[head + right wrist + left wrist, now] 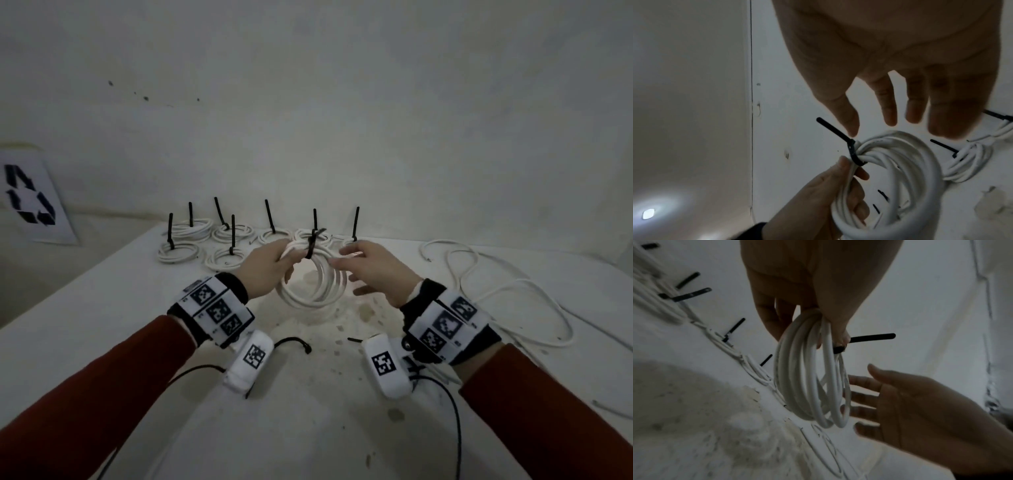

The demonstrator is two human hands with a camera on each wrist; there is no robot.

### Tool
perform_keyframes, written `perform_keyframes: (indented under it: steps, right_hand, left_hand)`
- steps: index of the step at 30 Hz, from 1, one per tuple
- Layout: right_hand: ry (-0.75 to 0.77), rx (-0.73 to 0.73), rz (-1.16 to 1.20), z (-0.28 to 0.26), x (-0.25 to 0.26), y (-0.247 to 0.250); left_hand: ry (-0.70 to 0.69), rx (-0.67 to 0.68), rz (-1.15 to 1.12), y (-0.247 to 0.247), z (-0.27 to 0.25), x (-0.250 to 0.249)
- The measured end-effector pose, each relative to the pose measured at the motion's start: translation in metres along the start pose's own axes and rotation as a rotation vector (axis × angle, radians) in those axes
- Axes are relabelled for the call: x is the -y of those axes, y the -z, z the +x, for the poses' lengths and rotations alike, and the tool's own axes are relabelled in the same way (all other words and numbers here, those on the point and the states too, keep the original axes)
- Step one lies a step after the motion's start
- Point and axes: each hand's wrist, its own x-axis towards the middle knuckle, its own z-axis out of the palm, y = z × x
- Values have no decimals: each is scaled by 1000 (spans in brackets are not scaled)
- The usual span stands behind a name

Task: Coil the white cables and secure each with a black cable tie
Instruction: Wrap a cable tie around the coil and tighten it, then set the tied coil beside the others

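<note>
Item: white cable coil (pixel 313 281), held upright above the surface (pixel 308 428); your left hand (pixel 265 270) pinches its top edge, fingers curled round the strands.

Item: black cable tie (pixel 311 246), cinched round the bundle just right of that grip; its free tail sticks up and away from it.

Item: right hand (pixel 371 270), fingers spread, holding nothing, just beside the coil's right side and the nearer hand to the tail.

Item: tied coils (pixel 226 240), lying beyond the grip.

Item: loose white cable (pixel 507 291), right of the free hand, uncoiled.
</note>
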Motion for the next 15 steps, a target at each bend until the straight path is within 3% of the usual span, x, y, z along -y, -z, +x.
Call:
perform_keyframes:
  steps: [3, 6, 9, 11, 13, 15]
  right_hand:
    - [-67, 197, -48, 20, 6, -10]
    - [-149, 310, 173, 48, 10, -23]
    - [-291, 306, 307, 79, 12, -38]
    - [-345, 294, 347, 97, 15, -48]
    - [-334, 287, 306, 110, 13, -60]
    - [-258, 281, 146, 119, 12, -71]
  left_hand:
    - [142, 41, -213, 5, 16, 14]
    - [218, 26, -270, 11, 32, 29]
    - [351, -34, -272, 12, 46, 50]
    - [513, -66, -360, 10, 53, 62]
    - [638, -45, -408, 6, 57, 77]
    - [647, -10, -309, 4, 61, 91]
